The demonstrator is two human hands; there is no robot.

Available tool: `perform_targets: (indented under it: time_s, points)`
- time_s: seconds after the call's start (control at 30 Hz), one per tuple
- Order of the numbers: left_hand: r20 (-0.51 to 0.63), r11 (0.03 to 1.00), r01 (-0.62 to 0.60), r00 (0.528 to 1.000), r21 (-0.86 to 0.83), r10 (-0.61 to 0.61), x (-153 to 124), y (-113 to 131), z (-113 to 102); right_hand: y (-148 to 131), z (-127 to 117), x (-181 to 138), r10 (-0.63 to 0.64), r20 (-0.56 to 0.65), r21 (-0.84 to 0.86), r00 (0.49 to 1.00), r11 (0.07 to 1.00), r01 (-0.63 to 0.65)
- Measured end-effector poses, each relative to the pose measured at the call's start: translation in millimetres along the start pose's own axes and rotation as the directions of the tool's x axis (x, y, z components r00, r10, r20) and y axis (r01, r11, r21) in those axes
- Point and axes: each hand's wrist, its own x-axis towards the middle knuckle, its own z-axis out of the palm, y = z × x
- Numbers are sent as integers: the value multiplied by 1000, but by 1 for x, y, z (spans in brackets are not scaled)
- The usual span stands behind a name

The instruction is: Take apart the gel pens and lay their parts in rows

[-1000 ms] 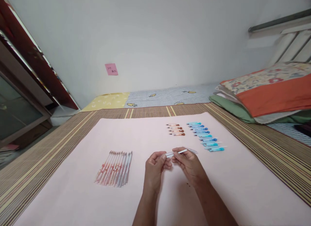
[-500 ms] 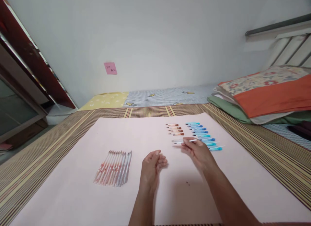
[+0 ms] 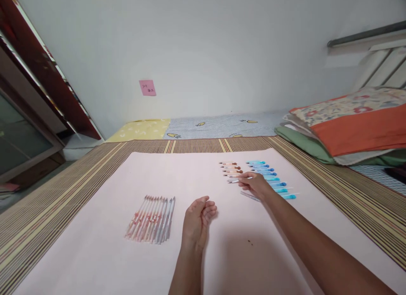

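My right hand (image 3: 254,185) pinches a slim white pen refill (image 3: 234,181) with a dark tip that points left. It is just below a short column of pens with brown ends (image 3: 233,168). Beside and partly behind this hand lie several blue-ended pens (image 3: 269,173). Under its wrist side is a thin, pale grey tube (image 3: 250,196) on the paper. My left hand (image 3: 201,217) rests palm inward over the middle of the sheet, its fingers loosely curled and apart, holding nothing. Left of it, several pale pink and grey pens (image 3: 150,221) lie side by side in a row.
A large pale pink sheet (image 3: 95,244) covers much of the striped mat (image 3: 79,176). Two tiny dark bits (image 3: 250,242) lie near the front. Folded bedding (image 3: 358,126) is piled at the right. Behind stands a wall with a pink note (image 3: 147,88).
My right hand has moved slightly up and left, bringing the refill close to the brown-ended pens. The grey tube now shows on the paper below it. My left hand stays nearly still.
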Motion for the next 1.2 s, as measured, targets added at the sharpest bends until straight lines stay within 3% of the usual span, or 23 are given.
perform_targets:
  time_s: [0.2,0.37,0.5,0.8,1.07,1.2]
  points:
    - [2,1000,22,1000,6,-22,-1,-1,0,2,-7,6,-171,41,-367,984,914,174]
    - [-6,1000,15,1000,0,-15,-1,0,0,-1,-13,4,-293,105,-660,950,694,287]
    - [-2,1000,24,1000,6,-24,-1,0,0,-1,-17,0,-325,145,-807,935,508,302]
    - [-5,1000,16,1000,3,-16,-1,-1,-1,0,-18,-3,-301,284,-906,910,227,358]
    - [-40,1000,28,999,1,-28,0,-1,0,-4,-19,-1,-253,422,-894,871,45,446]
    - [-47,1000,23,999,-12,-24,-1,-1,0,-7,-17,-2,-248,443,-889,861,4,459]
